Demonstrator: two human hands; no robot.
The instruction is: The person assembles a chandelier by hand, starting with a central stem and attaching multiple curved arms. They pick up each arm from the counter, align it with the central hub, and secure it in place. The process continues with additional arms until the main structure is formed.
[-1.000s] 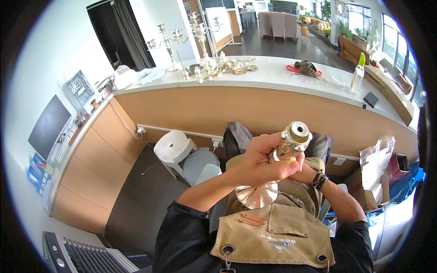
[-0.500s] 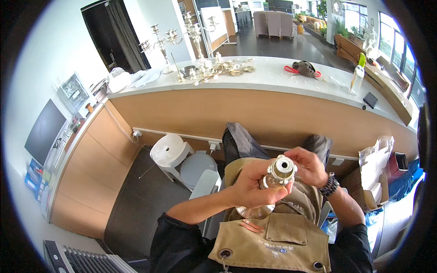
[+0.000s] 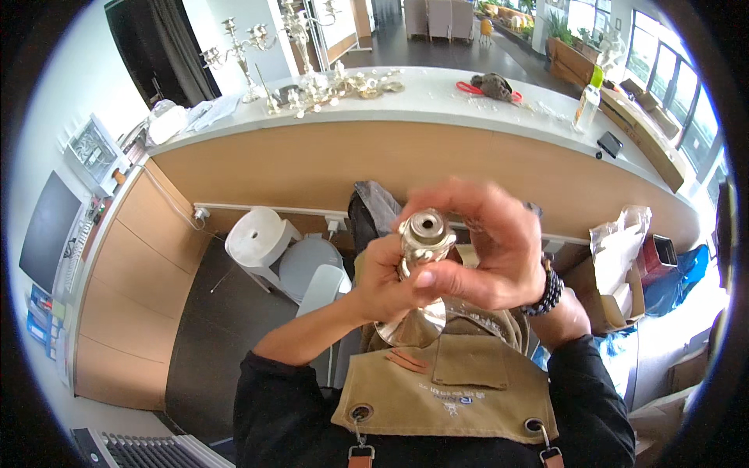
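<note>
A silver metal candlestick (image 3: 426,242) is held upright over my lap, its round socket with a dark central hole facing up. My left hand (image 3: 378,273) is closed around its stem, below the knobbed collar. Under that grip the flared, shiny foot (image 3: 413,326) shows just above the apron pocket. Around the right side of the candlestick my right hand (image 3: 507,246) curves in a wide C. Its thumb lies across the front near the stem, and its slightly blurred fingers arch behind the socket, apart from the thumb. Whether the thumb presses on the metal I cannot tell.
A long counter (image 3: 437,105) carries branched candelabra (image 3: 300,39), several loose metal parts (image 3: 351,90), a dark cloth (image 3: 493,86), and a spray bottle (image 3: 587,105). A white stool (image 3: 261,234) stands left of my knees; a cardboard box (image 3: 612,292) is at the right.
The candlestick has come up closer, held by my left hand. My right hand has moved from beside it to arch around its top, fingers spread wider. The view has shifted slightly.
</note>
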